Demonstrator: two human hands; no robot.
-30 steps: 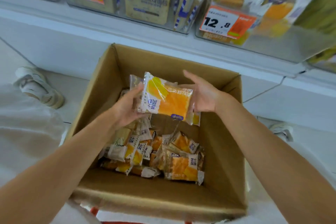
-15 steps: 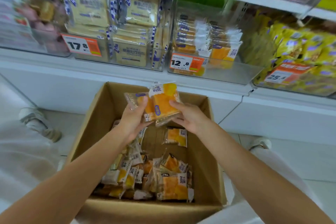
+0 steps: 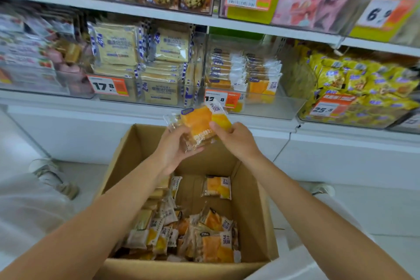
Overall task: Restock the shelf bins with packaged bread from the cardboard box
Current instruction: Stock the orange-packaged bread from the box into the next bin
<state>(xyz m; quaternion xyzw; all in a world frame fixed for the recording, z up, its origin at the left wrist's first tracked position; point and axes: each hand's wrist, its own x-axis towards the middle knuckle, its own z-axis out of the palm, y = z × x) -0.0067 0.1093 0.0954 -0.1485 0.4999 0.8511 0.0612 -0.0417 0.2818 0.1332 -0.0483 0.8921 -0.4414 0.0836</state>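
- Left hand and right hand are close together at frame centre. Both grip a small stack of bread packets in glossy clear film with orange-yellow print; count unclear.
- The stack is above the far rim of the open cardboard box, matte brown; loose packets are heaped inside.
- Beyond is a clear plastic bin of matching packets, its price tag partly covered.
- White shelf, pale floor; upper-frame goods are blurred.
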